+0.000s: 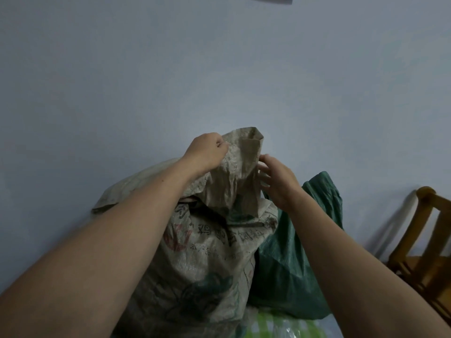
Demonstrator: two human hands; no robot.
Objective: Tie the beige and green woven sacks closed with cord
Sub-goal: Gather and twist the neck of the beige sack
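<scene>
A beige woven sack point(207, 259) with red and green print stands in the middle against the wall. Its top is pulled up into a crumpled neck point(239, 167). My left hand point(206, 153) is closed on the left side of that neck. My right hand point(278, 179) is at the neck's right side with its fingers spread, touching or nearly touching the fabric. A green woven sack point(288, 259) stands right of the beige one, partly behind my right forearm. No cord shows in view.
A plain pale wall fills the background. A wooden chair point(424, 240) stands at the right edge. Another beige sack or flap point(136, 184) lies behind the left forearm. A green-checked cloth and clear plastic point(285, 325) lie at the bottom.
</scene>
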